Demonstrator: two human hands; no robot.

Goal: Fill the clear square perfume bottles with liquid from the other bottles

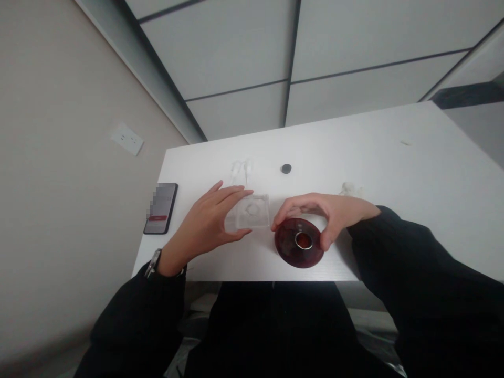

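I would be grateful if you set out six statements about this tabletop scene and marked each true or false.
1. The right hand has fingers and thumb at opposite sides of the dark red round object. True.
2. The left hand is nearer to the clear square item than the right hand is. True.
3. The phone and the small dark round piece lie on the table. True.
4. The clear square item sits on top of the dark red round object. False: it is to its left.
5. The phone is between the hands. False: it is left of both.
6. The small dark round piece touches the right hand. False: it lies apart, beyond both hands.
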